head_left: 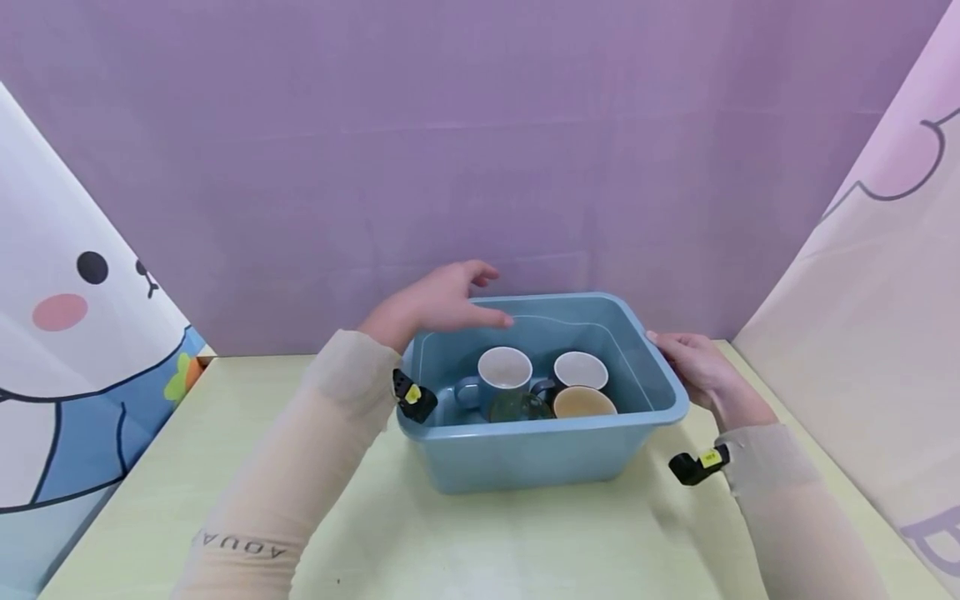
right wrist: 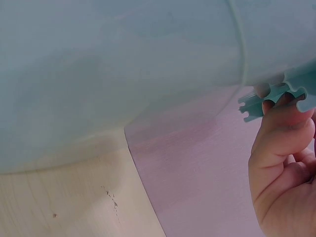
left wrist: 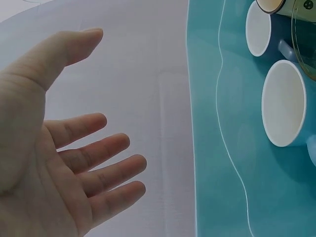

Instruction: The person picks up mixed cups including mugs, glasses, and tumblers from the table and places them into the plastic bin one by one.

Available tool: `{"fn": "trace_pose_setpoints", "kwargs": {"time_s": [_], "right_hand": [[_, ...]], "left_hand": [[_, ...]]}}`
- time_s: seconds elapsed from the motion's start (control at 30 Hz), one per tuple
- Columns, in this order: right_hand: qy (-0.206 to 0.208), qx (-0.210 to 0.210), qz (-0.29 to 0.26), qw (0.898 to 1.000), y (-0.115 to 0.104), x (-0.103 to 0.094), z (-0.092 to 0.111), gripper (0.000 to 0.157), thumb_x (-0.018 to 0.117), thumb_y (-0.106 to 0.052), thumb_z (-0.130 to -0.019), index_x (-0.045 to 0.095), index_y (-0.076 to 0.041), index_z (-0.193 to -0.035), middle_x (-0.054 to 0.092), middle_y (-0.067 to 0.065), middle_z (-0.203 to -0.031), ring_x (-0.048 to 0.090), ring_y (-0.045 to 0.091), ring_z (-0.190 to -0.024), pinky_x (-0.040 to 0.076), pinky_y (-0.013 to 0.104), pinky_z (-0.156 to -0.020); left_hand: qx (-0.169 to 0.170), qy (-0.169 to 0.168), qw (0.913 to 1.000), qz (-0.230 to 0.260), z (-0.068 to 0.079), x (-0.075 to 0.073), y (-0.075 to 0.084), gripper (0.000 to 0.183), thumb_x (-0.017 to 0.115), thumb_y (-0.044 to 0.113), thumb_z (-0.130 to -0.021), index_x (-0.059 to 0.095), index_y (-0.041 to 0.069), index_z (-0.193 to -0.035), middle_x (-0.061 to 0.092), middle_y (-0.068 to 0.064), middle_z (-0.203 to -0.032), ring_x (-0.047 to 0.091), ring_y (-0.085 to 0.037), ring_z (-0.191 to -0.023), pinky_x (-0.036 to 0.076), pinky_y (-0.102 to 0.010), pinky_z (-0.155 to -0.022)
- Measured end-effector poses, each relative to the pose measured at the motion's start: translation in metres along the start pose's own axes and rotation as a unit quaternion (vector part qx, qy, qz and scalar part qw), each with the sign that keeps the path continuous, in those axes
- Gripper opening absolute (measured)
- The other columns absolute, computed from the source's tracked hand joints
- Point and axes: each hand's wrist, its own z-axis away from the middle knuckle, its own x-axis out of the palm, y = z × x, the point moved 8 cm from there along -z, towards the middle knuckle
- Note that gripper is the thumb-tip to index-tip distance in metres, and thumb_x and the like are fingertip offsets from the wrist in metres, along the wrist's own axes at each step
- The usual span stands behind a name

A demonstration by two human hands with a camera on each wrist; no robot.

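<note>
A light-blue plastic basin (head_left: 525,454) stands on the table, with several mugs inside it. My right hand (head_left: 693,362) grips its right rim, and in the right wrist view the fingers (right wrist: 284,121) curl up under the rim's edge. Over the back left of the basin my left hand (head_left: 453,300) is spread and holds nothing; its fingers (left wrist: 106,170) are apart in the left wrist view. Inside are a blue mug (head_left: 504,371) with a white interior, a dark-handled mug (head_left: 581,371), a tan-lined cup (head_left: 585,402) and a see-through greenish glass cup (head_left: 513,408).
The basin rests on a pale wooden table (head_left: 225,450). A purple cloth (head_left: 480,167) hangs right behind it. Printed cloths stand on both sides, one with a cartoon animal (head_left: 82,300) on the left.
</note>
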Motion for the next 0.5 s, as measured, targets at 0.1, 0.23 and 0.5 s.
{"fn": "trace_pose_setpoints", "kwargs": {"time_s": [0.1,0.23,0.5], "right_hand": [[-0.001,0.0,0.001,1.0,-0.0001,-0.0005,0.0,0.032,0.053,-0.034,-0.096,0.076,-0.019,-0.08,0.065,-0.005,-0.068,0.06,0.007,-0.06,0.054,0.022,-0.059],[-0.008,-0.002,0.0,1.0,-0.0005,-0.0009,0.0005,0.032,0.052,-0.034,-0.096,0.075,-0.019,-0.081,0.064,-0.005,-0.069,0.061,0.007,-0.061,0.054,0.022,-0.059],[-0.014,-0.009,0.0,1.0,-0.0017,-0.0014,0.0009,0.032,0.051,-0.033,-0.097,0.075,-0.019,-0.081,0.065,-0.005,-0.069,0.061,0.007,-0.062,0.054,0.022,-0.059]], "left_hand": [[0.002,0.0,1.0,0.001,0.002,-0.0009,-0.001,0.078,0.071,0.043,-0.08,0.036,0.015,-0.144,0.042,-0.004,-0.145,0.044,-0.024,-0.13,0.044,-0.043,-0.102],[0.002,0.0,1.0,-0.001,0.0044,-0.0014,-0.0022,0.078,0.071,0.044,-0.08,0.035,0.016,-0.144,0.041,-0.004,-0.145,0.044,-0.025,-0.13,0.044,-0.044,-0.102],[-0.005,0.002,0.9999,0.01,0.0085,-0.0026,-0.0064,0.08,0.071,0.043,-0.08,0.034,0.016,-0.145,0.041,-0.004,-0.146,0.042,-0.026,-0.131,0.044,-0.045,-0.102]]}}
